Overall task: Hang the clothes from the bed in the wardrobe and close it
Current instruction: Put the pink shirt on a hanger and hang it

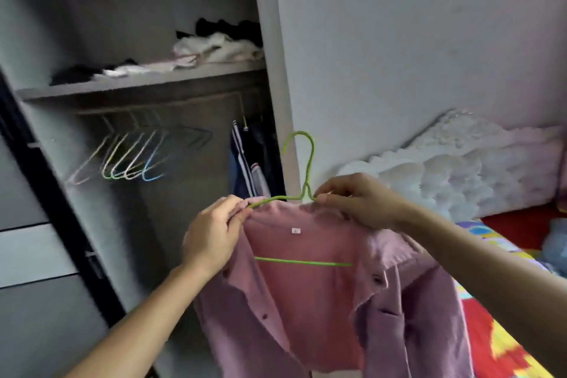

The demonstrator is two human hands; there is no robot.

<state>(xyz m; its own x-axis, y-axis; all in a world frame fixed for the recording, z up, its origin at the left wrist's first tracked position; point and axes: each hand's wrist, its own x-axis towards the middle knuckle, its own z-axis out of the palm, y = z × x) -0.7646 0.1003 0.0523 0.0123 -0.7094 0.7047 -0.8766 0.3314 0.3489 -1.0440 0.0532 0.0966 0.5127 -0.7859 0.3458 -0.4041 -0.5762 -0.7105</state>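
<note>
Shirt (310, 301), pink, hangs on a green hanger (308, 169) held up before the open wardrobe (270, 40). Left hand (211, 233) pinches its collar and the hanger's arm; right hand (352, 199) grips the hanger's other shoulder. Empty hangers (129, 159) and dark clothes (248, 159) hang inside; the bed (506, 331) lies right.

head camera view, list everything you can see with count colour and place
wardrobe: one, grey, left, open
hanger: one, green, inside the shirt, hook upward
shirt: one, pink, on the hanger before the wardrobe
spare hangers: about six, pastel, left on the rail
hung clothes: a few, dark blue, striped, rail's right end
folded clothes: several, white and black, wardrobe shelf
bed cover: one, red, yellow and blue, lower right
blanket: one, white, on the bed cover by the wall
left hand: one, pinches the hanger at the collar
right hand: one, grips the hanger beside its neck
</note>
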